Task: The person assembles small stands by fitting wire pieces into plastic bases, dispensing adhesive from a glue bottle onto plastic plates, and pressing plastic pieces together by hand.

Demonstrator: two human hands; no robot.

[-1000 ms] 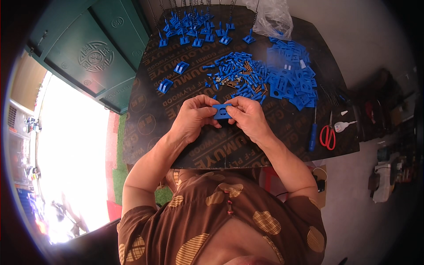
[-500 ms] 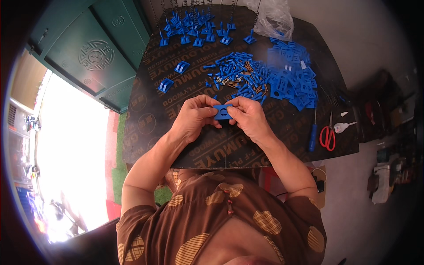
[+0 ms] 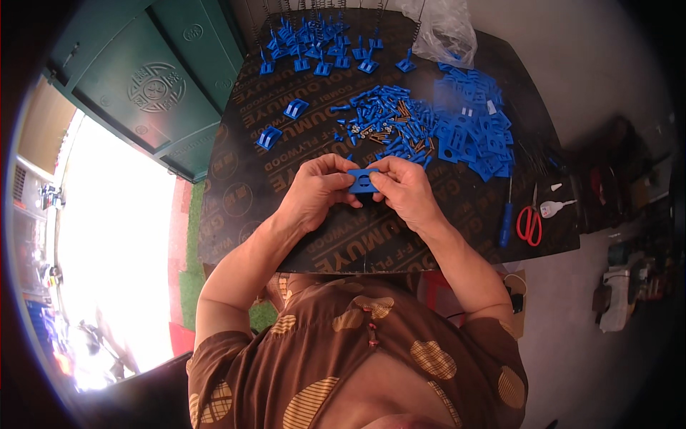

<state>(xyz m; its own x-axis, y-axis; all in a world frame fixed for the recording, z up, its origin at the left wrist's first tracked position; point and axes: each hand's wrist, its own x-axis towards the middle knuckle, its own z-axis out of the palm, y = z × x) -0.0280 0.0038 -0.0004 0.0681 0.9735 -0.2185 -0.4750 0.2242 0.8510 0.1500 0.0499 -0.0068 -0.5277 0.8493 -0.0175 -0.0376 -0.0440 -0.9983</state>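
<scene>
Between both hands is a small flat blue plastic plate (image 3: 363, 187) with a rounded opening, held over the near part of the table. My left hand (image 3: 319, 187) pinches its left end between thumb and fingers. At the right end, my right hand (image 3: 404, 187) grips it the same way, thumb on top. Just beyond the hands lies a pile of blue plastic pegs (image 3: 389, 114) mixed with brass-coloured screws (image 3: 401, 109). Two curved blue pieces, one nearer (image 3: 269, 138) and one farther (image 3: 295, 108), sit apart to the left.
Blue plates (image 3: 471, 136) are heaped at the right of the dark plywood table (image 3: 300, 247). Blue bases with upright springs (image 3: 321, 68) stand at the far left, near a clear plastic bag (image 3: 443, 36). A screwdriver (image 3: 506, 223), red-handled scissors (image 3: 529, 225) and white bottle (image 3: 550, 209) lie right.
Hardly anything differs. Both hands keep their pinch on the blue plate, and the view has shifted very slightly.
</scene>
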